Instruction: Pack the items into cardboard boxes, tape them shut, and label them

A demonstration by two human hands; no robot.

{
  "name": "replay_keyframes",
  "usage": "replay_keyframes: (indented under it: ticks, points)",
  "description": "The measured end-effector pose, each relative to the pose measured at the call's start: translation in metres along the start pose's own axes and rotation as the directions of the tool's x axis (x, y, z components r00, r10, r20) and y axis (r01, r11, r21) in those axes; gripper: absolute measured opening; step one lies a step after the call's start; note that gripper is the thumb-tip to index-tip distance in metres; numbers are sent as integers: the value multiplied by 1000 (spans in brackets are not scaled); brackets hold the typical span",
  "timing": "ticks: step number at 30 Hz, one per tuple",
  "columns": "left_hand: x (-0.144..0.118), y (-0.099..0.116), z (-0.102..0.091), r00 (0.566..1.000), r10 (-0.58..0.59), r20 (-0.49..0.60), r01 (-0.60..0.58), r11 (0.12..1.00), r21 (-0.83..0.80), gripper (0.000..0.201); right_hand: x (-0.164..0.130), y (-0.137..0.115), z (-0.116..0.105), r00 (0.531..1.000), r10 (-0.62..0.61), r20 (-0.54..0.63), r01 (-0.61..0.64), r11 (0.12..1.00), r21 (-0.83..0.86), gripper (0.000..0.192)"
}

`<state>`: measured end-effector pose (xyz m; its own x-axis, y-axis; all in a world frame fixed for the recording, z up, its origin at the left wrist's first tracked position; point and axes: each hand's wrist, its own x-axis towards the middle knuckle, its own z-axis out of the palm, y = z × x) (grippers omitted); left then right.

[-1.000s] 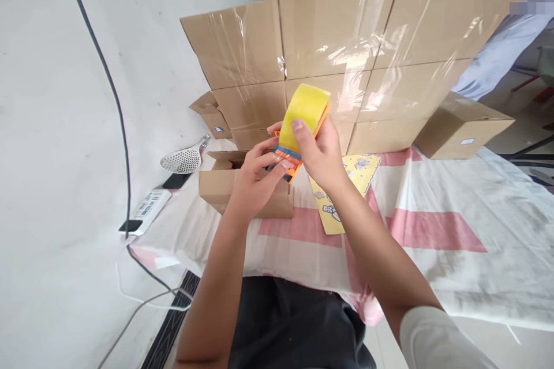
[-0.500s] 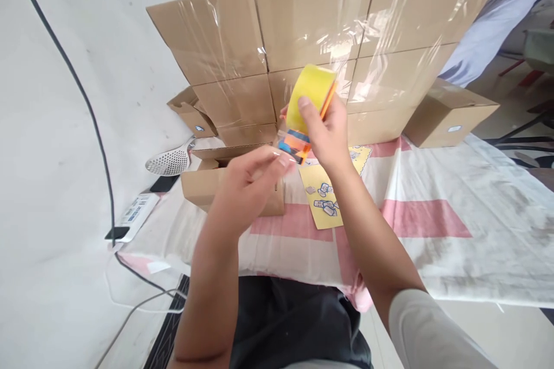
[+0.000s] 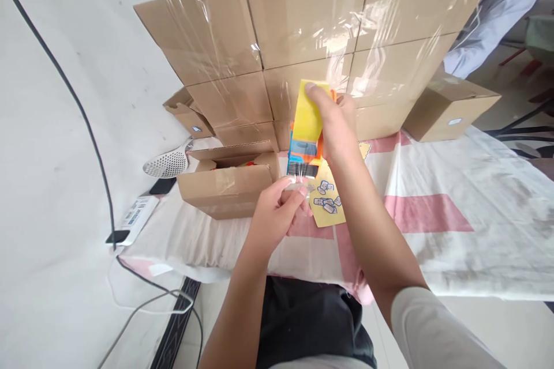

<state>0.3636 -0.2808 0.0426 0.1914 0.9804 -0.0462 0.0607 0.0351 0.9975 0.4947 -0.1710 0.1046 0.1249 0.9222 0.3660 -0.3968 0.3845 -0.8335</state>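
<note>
My right hand (image 3: pixel 337 124) is wrapped around a tape dispenser (image 3: pixel 308 112) with a wide yellow roll, orange sides and a blue front. The dispenser points down toward me, above the table. Just below its toothed end, my left hand (image 3: pixel 280 207) pinches the loose end of clear tape (image 3: pixel 298 184). On the table to the left stands a cardboard box (image 3: pixel 225 184) with its top flaps up and something red inside. A yellow sheet with cartoon prints (image 3: pixel 326 202) lies under my hands.
Taped cardboard panels (image 3: pixel 309 17) stand upright behind. Smaller boxes sit at the left (image 3: pixel 190 115) and right (image 3: pixel 450 109). A white slotted ladle (image 3: pixel 167 164), a power strip (image 3: pixel 138 216) and a cable (image 3: pixel 64 63) are at the left. A person's sleeve (image 3: pixel 480 40) shows behind the panels.
The dispenser has turned so its toothed end faces down toward me. My left hand has moved right and down, below the dispenser. The box on the left is less covered.
</note>
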Motion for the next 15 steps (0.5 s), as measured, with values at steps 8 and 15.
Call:
replay_keyframes:
  ticks: [8,15]
  points:
    - [-38,-10,12,996,-91,-10,89,993,-82,28,-4,-17,6,991,110,-73,-110,994,8,33]
    - [-49,-13,24,987,-157,23,158,985,-73,33,4,-23,-13,974,218,-55,-215,975,54,37]
